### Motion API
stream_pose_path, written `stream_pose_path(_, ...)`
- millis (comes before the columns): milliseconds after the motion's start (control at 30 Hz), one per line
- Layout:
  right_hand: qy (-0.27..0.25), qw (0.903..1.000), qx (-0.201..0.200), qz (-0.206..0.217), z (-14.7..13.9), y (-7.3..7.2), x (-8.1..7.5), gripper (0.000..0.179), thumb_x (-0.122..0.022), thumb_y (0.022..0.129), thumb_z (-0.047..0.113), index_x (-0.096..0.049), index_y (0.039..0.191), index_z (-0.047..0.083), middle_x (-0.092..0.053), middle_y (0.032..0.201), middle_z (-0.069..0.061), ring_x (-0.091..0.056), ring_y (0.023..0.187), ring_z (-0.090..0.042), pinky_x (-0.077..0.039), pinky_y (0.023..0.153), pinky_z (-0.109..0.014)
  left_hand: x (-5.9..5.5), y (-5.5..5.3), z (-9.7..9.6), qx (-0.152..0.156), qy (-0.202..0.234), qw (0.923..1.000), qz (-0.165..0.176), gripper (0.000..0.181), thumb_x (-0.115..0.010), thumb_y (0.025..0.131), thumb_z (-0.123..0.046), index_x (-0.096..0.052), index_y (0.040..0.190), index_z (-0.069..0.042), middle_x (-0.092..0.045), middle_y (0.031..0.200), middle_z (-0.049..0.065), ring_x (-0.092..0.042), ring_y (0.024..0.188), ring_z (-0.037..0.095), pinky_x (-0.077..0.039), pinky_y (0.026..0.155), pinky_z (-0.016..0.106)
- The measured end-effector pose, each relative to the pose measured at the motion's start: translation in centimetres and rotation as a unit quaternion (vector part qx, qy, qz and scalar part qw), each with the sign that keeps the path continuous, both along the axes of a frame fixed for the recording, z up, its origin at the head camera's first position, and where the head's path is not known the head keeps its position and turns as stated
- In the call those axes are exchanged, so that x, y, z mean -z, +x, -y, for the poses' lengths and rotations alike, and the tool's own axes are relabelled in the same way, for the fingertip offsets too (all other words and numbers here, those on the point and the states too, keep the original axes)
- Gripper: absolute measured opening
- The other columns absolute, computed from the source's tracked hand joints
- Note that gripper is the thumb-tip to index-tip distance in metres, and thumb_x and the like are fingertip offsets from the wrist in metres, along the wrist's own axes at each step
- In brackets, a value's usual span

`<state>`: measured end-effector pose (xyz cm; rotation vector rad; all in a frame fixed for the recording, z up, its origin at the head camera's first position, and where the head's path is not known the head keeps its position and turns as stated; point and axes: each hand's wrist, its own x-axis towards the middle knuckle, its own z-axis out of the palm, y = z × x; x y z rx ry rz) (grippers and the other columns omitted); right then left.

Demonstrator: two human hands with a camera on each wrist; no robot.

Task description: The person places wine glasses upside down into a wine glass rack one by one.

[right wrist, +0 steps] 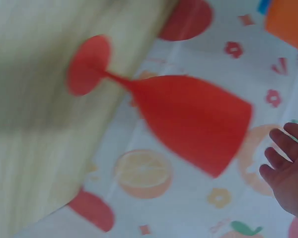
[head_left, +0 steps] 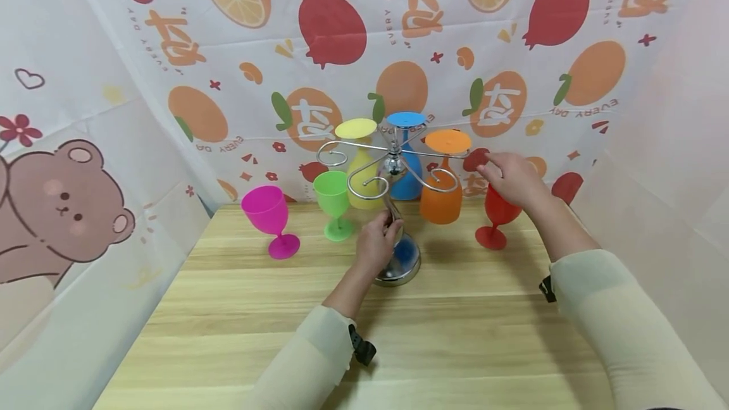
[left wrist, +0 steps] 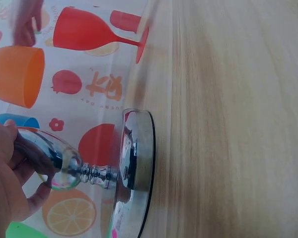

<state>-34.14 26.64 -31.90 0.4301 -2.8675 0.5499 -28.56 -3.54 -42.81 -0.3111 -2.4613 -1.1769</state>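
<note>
My left hand (head_left: 374, 245) grips the chrome stem of a metal goblet rack (head_left: 394, 163), just above its round base (left wrist: 134, 173). Upside down on the rack's curled arms hang a yellow goblet (head_left: 361, 176), a blue goblet (head_left: 407, 185) and an orange goblet (head_left: 441, 204). My right hand (head_left: 512, 177) is raised at the right, above an upright red goblet (right wrist: 188, 116). Its fingers (right wrist: 283, 144) are loosely spread with nothing in them, apart from the red goblet's rim.
A magenta goblet (head_left: 266, 211) and a light green goblet (head_left: 333, 193) stand upright left of the rack. The wooden table (head_left: 273, 328) meets a fruit-print cloth (head_left: 256, 87) at the back. Another cloth with a bear print (head_left: 68, 201) hangs along the left side.
</note>
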Motion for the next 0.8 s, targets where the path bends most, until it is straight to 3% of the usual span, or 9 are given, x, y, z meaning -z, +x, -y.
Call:
stream_pose_path(133,0.072,0.9973,0.004,-0.011,-1.0,-0.4,2.2,0.072,-0.052,0.098,0.047,-0.038,0.148,-0.003,-0.04,0.15,-0.026,-0.031,0.139,-0.047,-0.025,0.115,-0.061,0.0,-0.1,0.2,-0.002,-0.004,1.0,0.001,0.02,-0.063,0.096,-0.03,-0.066,0.098,-0.011,-0.074,0.09,0.007,-0.071,0.092,0.026,-0.056,0.072,0.044)
stream_pose_path(233,0.094,0.9955,0.014,-0.002,-1.4,-0.3,3.5,0.081,-0.048,0.097,0.055,-0.034,0.149,-0.004,-0.035,0.151,-0.028,-0.027,0.139,-0.047,-0.022,0.115,-0.063,0.2,-0.1,0.2,-0.001,-0.005,1.0,0.004,0.021,-0.062,0.097,-0.031,-0.066,0.1,-0.011,-0.074,0.095,0.007,-0.071,0.095,0.026,-0.056,0.074,0.044)
stream_pose_path(467,0.102,0.9939,0.035,0.024,-2.0,-0.2,5.2,0.088,-0.041,0.095,0.065,-0.027,0.153,0.001,-0.032,0.152,-0.027,-0.026,0.138,-0.047,-0.022,0.114,-0.066,0.4,-0.2,0.1,-0.001,-0.006,0.9999,0.009,0.019,-0.063,0.097,-0.03,-0.067,0.102,-0.012,-0.075,0.1,0.007,-0.071,0.097,0.025,-0.056,0.076,0.045)
stream_pose_path(800,0.095,0.9939,0.056,-0.002,-2.0,-0.1,6.1,0.074,-0.049,0.098,0.052,-0.033,0.151,0.002,-0.037,0.148,-0.027,-0.032,0.134,-0.047,-0.029,0.111,-0.066,0.4,-0.1,0.1,0.008,-0.005,0.9994,0.033,0.023,-0.06,0.098,-0.033,-0.067,0.104,-0.012,-0.074,0.095,0.005,-0.069,0.09,0.022,-0.056,0.075,0.043)
